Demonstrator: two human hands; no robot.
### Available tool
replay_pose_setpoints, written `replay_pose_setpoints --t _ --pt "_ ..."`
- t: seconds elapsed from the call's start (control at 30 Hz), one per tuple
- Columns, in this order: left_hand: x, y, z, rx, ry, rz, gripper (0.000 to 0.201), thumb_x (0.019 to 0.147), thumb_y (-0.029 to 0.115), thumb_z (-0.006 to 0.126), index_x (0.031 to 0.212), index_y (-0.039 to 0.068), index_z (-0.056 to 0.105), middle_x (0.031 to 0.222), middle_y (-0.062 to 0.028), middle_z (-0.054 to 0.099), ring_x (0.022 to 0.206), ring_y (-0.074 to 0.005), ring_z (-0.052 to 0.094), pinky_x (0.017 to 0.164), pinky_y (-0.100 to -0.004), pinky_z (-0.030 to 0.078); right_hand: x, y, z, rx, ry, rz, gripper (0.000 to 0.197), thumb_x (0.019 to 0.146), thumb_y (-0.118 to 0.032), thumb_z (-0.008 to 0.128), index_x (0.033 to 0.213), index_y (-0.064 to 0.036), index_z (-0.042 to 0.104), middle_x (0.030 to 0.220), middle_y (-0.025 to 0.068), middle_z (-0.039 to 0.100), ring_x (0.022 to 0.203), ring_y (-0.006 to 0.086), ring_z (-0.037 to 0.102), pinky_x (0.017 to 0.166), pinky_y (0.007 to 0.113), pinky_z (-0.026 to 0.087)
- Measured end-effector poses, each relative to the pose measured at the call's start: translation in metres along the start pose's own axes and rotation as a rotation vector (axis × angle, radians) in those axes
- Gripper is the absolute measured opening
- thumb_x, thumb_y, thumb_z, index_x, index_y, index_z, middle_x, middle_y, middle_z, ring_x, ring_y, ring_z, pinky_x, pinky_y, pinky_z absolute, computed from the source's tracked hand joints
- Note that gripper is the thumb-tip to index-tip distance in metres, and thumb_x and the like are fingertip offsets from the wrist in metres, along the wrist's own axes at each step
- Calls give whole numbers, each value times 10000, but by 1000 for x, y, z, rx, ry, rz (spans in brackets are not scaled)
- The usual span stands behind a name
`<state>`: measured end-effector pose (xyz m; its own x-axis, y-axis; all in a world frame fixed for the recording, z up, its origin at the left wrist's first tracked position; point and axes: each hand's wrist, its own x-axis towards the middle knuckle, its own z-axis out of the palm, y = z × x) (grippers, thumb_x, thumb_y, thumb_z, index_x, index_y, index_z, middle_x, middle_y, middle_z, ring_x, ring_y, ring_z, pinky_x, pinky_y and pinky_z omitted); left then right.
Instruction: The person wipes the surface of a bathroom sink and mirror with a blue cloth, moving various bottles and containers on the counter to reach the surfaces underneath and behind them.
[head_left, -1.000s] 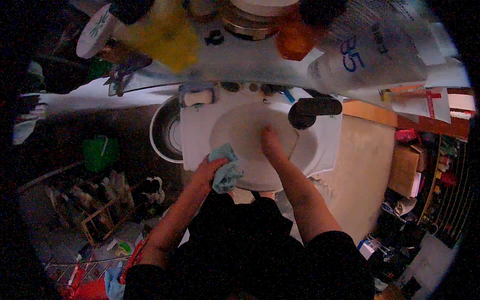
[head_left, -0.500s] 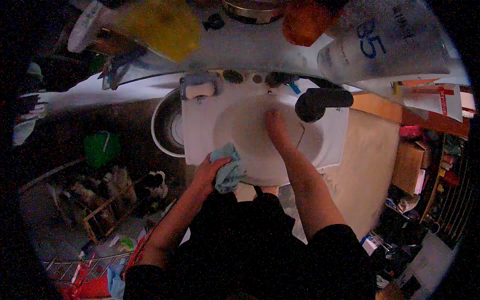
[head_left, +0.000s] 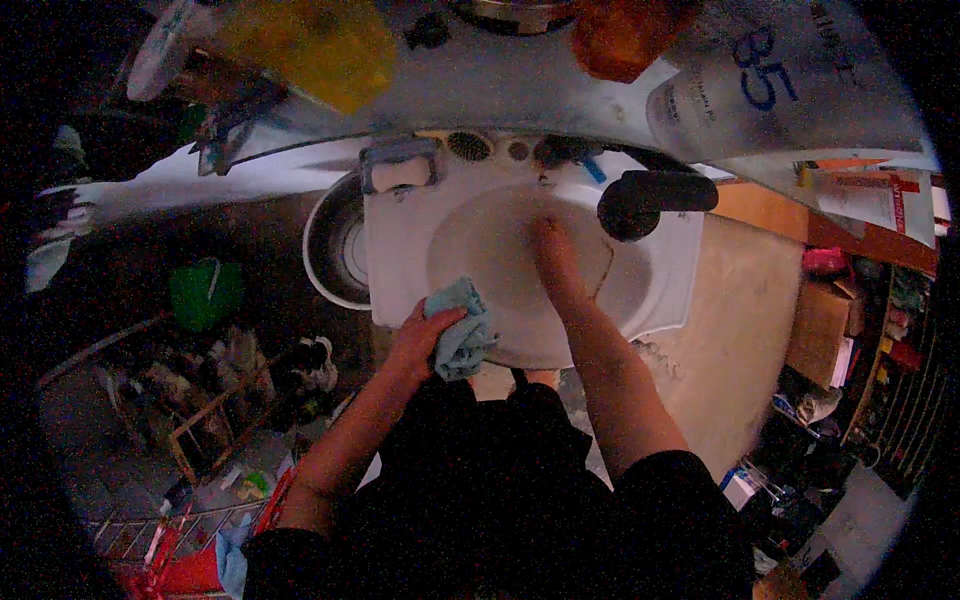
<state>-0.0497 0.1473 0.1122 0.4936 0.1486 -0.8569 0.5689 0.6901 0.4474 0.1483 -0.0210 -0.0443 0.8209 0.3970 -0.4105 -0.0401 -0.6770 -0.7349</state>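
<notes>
While the left hand grips a bunched pale blue cloth at the near-left rim of a white basin, the right hand reaches down inside it, too dim and blurred to tell whether open or closed. Most of the cloth sits outside the fingers, so a slackened grip could drop it.

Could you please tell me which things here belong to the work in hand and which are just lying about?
In use:
left hand, holding the blue-green cloth
right hand, inside the washbasin

Lying about:
green bucket
cardboard box
yellow package
</notes>
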Motion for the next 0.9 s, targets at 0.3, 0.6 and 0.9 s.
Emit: replay_pose_setpoints --t 0.3,0.6,0.9 --pt "9 -2 -9 21 20 -11 659 818 166 794 1338 9 421 1162 -158 628 1027 -303 662 834 -458 583 -28 -17 3 460 111 339 472 1017 -309 398 1311 35 531 1282 224 597 1192 361 552 1017 426 412" --pt "14 9 17 51 -46 -51 708 812 153 801 1382 34 398 1203 -160 614 1060 -313 651 847 -464 586 50 101 15 -291 233 -146 402 1008 -231 409 1274 36 548 1234 289 593 1157 459 560 1006 509 423" --pt "-4 11 21 -8 9 -85 723 821 161 797 1398 44 378 1216 -163 606 1058 -311 650 842 -480 581 63 54 14 -311 79 -60 371 986 -228 460 1236 24 567 1209 259 618 1141 444 577 968 515 463"
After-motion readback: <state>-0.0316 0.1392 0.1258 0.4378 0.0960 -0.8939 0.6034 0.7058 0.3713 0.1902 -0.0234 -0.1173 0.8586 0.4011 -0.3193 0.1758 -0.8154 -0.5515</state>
